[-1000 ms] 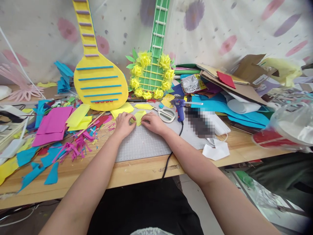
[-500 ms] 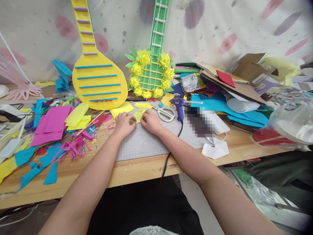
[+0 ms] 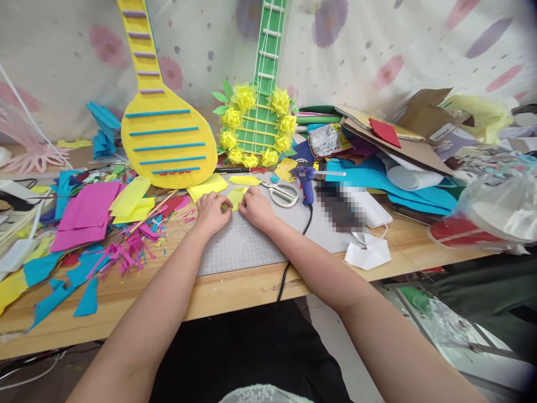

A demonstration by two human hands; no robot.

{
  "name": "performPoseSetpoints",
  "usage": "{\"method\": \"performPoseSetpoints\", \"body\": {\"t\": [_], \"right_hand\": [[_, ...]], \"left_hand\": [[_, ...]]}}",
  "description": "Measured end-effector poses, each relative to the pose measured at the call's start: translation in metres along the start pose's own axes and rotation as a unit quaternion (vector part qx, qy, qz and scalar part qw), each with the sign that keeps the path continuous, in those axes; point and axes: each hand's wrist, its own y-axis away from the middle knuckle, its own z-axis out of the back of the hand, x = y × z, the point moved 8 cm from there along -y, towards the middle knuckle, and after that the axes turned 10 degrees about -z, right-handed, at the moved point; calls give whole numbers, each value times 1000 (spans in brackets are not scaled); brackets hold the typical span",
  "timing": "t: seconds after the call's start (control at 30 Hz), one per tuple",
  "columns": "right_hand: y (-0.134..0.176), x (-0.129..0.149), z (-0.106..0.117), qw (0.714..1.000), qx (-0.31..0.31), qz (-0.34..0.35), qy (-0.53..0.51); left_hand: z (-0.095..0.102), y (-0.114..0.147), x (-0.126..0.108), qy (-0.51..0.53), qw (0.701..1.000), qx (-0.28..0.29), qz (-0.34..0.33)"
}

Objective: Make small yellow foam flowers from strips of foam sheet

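Observation:
Between my two hands is a small piece of yellow paper (image 3: 236, 197), held just above the grey cutting mat (image 3: 235, 246). My left hand (image 3: 212, 212) pinches its left side, thumb and forefinger curled together. On its right side the closed fingers of my right hand (image 3: 256, 207) grip it; their tips are partly hidden. Beyond the hands lie more yellow sheets (image 3: 208, 187) and a yellow strip (image 3: 245, 180). Scissors with white handles (image 3: 284, 195) rest right of my right hand, next to a blue glue gun (image 3: 307, 184).
Behind stand a yellow paper lute shape (image 3: 168, 131) and a green one (image 3: 257, 131) ringed with yellow paper flowers. Magenta sheets (image 3: 86, 215) and scraps cover the left side. Stacked cardboard (image 3: 394, 143) and a red-and-white cup (image 3: 470, 224) are at right. The glue gun's black cord (image 3: 285, 280) crosses the table edge.
The view has shifted very slightly. My right hand's fingers are curled a little more at the paper's edge; both hands otherwise stay in place.

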Motion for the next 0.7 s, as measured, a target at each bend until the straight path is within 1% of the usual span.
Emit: {"method": "performPoseSetpoints", "body": {"t": [0.27,0.53,0.7], "right_hand": [[-2,-1,-3,1000,-10,1,4],[0,0,0,1000,5,-9,7],[0,1,0,1000,9,-9,11]], "left_hand": [[2,0,0,6,1000,4,4],[2,0,-2,11,1000,1,5],[-1,-1,2,4,1000,1,8]]}}
